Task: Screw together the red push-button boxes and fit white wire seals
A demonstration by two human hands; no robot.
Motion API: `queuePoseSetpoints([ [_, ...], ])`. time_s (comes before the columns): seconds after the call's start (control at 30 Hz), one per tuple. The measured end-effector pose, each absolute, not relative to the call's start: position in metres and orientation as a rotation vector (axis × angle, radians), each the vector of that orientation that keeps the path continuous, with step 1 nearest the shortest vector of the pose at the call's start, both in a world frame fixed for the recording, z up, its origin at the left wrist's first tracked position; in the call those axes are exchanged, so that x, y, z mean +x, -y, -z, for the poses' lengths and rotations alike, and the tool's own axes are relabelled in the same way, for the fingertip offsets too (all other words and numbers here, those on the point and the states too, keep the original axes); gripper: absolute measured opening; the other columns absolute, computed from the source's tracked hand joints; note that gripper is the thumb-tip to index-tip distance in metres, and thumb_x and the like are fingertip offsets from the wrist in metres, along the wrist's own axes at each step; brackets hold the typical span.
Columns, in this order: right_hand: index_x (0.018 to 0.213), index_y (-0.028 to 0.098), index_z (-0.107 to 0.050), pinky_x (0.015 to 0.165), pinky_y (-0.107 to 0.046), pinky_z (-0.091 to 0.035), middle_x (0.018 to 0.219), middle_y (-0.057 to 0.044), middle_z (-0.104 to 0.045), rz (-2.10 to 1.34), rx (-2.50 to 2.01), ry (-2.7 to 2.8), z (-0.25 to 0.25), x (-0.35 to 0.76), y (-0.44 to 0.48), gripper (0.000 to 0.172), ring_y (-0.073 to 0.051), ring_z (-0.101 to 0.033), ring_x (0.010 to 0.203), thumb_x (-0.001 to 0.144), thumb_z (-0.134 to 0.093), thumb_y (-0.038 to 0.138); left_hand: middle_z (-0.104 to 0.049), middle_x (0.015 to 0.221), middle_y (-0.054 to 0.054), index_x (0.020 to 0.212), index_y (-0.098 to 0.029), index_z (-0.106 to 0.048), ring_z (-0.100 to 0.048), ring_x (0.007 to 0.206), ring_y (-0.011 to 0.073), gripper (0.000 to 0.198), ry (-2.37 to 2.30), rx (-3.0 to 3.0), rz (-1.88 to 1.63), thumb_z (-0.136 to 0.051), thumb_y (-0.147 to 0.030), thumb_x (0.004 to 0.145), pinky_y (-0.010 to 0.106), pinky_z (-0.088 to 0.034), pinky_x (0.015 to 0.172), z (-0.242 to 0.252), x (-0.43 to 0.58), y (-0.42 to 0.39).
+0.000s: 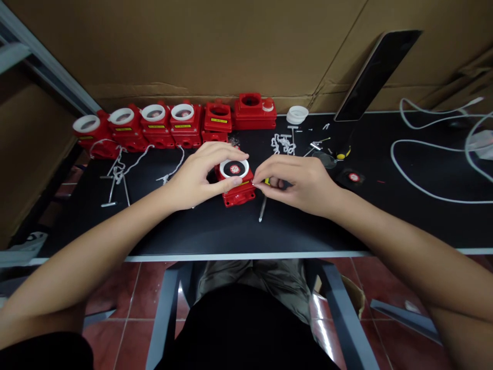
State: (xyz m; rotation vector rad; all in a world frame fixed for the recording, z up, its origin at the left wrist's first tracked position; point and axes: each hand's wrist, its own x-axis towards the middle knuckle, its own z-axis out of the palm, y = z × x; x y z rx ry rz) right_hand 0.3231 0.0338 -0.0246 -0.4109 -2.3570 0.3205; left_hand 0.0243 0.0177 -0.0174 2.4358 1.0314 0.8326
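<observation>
In the middle of the black table, a red box (239,196) carries a white ring (222,170) around a black disc (230,173) with a red-and-white emblem. My left hand (206,172) grips this box from the left, thumb along the near side of the ring and fingers over its far side. At the box's right edge, my right hand (295,180) is closed, its thumb and index fingertip pinching a tiny pale piece, too small to name. Beneath that hand a screwdriver (263,209) shows its metal shaft, with a bit of yellow among my curled fingers; its grip is mostly hidden.
Several similar red boxes (187,128) line the back left, some with white cords and metal T-bars (111,192). Behind my right hand are white rings (297,114), a tangled cord (283,145) and small parts. A black panel (377,74) leans on the cardboard; a white cable (427,192) loops rightward.
</observation>
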Motion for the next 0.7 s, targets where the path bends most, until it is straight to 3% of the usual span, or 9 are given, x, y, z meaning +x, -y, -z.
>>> queuePoseSetpoints([
  [0.17,0.109,0.02,-0.08,0.063,-0.025,-0.057,0.109,-0.006,-0.087,-0.307,-0.376,2.374,0.023,0.322,-0.034,0.007,-0.01,-0.068,0.068,0.11,-0.076,0.014,-0.085,0.148,0.012,0.144,-0.026,-0.081,-0.074,0.143,0.036,0.047,-1.046,2.435,-0.788,-0.077,-0.054,0.107,0.057,-0.054,0.13,0.011,0.026,-0.018],
  [0.37,0.11,0.021,-0.082,0.067,-0.027,-0.058,0.11,-0.007,-0.086,-0.273,-0.381,2.388,0.025,0.322,-0.034,0.014,-0.015,-0.076,0.084,0.112,-0.071,0.013,-0.085,0.147,0.012,0.143,-0.025,-0.08,-0.075,0.14,0.0345,0.044,-1.045,2.476,-0.775,-0.076,-0.051,0.108,0.055,-0.055,0.127,0.008,0.026,-0.018],
  [0.7,0.113,0.023,-0.081,0.065,-0.031,-0.054,0.116,-0.006,-0.084,-0.437,-0.48,2.399,0.014,0.333,-0.042,0.009,-0.012,-0.063,0.068,0.11,-0.073,0.02,-0.086,0.146,0.011,0.144,-0.025,-0.08,-0.076,0.139,0.0347,0.047,-1.093,2.506,-0.768,-0.076,-0.056,0.109,0.053,-0.056,0.125,0.004,0.024,-0.013],
])
